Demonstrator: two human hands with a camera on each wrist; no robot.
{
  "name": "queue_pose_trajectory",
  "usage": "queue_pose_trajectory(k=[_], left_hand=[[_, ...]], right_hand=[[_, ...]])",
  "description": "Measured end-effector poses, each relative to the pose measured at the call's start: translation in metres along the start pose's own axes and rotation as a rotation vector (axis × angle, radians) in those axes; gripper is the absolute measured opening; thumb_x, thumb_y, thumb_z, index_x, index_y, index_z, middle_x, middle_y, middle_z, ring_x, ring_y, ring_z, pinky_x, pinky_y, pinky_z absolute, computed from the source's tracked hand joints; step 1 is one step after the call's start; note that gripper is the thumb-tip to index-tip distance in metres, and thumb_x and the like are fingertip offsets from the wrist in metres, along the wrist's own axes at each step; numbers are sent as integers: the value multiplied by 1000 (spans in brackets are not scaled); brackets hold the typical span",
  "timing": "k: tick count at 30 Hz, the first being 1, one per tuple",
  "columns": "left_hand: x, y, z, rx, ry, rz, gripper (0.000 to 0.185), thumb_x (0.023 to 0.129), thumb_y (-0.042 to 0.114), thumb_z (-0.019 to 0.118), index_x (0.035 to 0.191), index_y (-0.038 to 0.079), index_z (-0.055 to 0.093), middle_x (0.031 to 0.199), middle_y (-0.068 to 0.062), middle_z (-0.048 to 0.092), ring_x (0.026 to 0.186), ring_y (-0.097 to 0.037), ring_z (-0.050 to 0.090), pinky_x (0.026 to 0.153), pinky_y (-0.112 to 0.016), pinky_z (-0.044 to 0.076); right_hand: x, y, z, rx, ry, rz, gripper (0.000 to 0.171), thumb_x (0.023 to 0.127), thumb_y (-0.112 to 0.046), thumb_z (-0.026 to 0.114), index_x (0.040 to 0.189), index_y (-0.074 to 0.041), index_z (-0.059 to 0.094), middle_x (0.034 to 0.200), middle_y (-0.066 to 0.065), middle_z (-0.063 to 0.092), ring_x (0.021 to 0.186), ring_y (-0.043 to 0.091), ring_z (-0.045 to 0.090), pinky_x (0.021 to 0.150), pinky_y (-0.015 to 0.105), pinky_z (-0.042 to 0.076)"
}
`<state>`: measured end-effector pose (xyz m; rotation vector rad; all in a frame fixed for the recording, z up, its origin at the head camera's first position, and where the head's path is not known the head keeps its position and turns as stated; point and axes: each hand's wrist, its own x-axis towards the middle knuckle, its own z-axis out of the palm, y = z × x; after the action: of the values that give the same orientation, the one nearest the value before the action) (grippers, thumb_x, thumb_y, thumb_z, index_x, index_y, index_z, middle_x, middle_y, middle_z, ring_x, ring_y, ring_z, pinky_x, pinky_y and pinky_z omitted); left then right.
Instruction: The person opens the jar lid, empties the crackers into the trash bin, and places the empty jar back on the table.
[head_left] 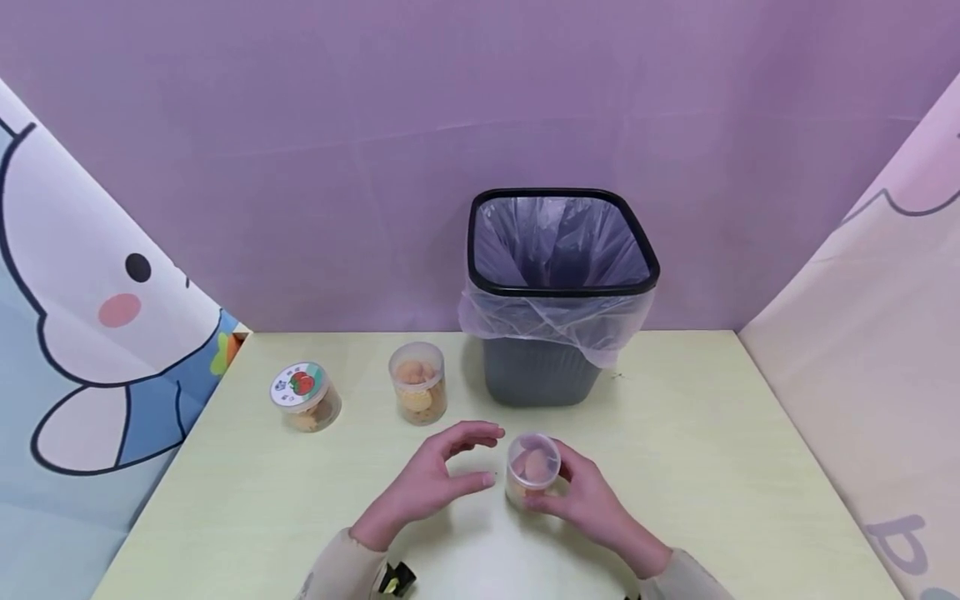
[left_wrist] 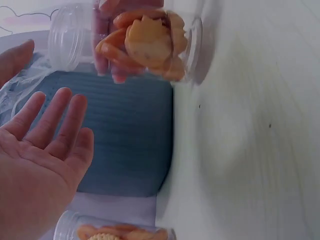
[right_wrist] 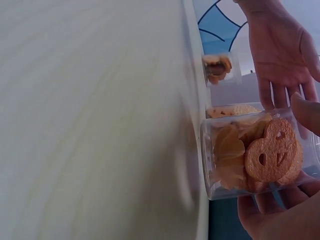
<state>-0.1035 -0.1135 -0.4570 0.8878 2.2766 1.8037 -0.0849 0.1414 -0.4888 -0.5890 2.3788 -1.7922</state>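
My right hand (head_left: 588, 500) grips a clear plastic jar of cookies (head_left: 533, 468) from its right side, thumb in front and fingers behind. No lid shows on this jar, and its threaded neck is bare in the left wrist view. Through its wall a pretzel-shaped cookie (right_wrist: 272, 152) is visible in the right wrist view. My left hand (head_left: 435, 475) is held just left of the jar, fingers extended, thumb apart, touching nothing. Farther back stands a second lidless cookie jar (head_left: 417, 400). A shorter jar (head_left: 315, 412) with a strawberry-printed lid (head_left: 300, 385) stands farther left.
Behind the hands stands a grey trash bin (head_left: 536, 375) with a black rim (head_left: 562, 292) and a clear plastic liner hanging over its edge. The pale table (head_left: 720, 467) meets a purple backdrop (head_left: 300, 208), with printed cloth panels on both sides.
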Motion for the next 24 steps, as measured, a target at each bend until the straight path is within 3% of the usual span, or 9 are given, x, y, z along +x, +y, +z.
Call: queue_pose_trajectory(k=[4, 13, 24], left_hand=[[4, -1, 5, -26, -34, -25, 57, 82, -2, 77, 135, 3, 56, 133, -15, 61, 121, -33, 57, 104, -50, 42], [10, -12, 9, -64, -96, -50, 63, 82, 13, 83, 139, 17, 57, 139, 4, 58, 130, -20, 50, 104, -49, 43], [21, -14, 13, -80, -180, -33, 72, 76, 15, 87, 141, 22, 56, 139, 7, 57, 130, -18, 50, 107, -41, 40]], right_hand=[[3, 4, 4, 9, -15, 11, 73, 71, -14, 90, 136, -14, 57, 125, 2, 64, 118, 26, 58, 104, 41, 44], [7, 9, 7, 28, -46, 27, 74, 72, -14, 90, 137, -13, 56, 126, 2, 64, 119, 26, 57, 103, 38, 44], [14, 9, 2, 37, -191, -34, 66, 75, -10, 86, 135, -11, 58, 129, 2, 63, 122, 25, 56, 106, 39, 42]])
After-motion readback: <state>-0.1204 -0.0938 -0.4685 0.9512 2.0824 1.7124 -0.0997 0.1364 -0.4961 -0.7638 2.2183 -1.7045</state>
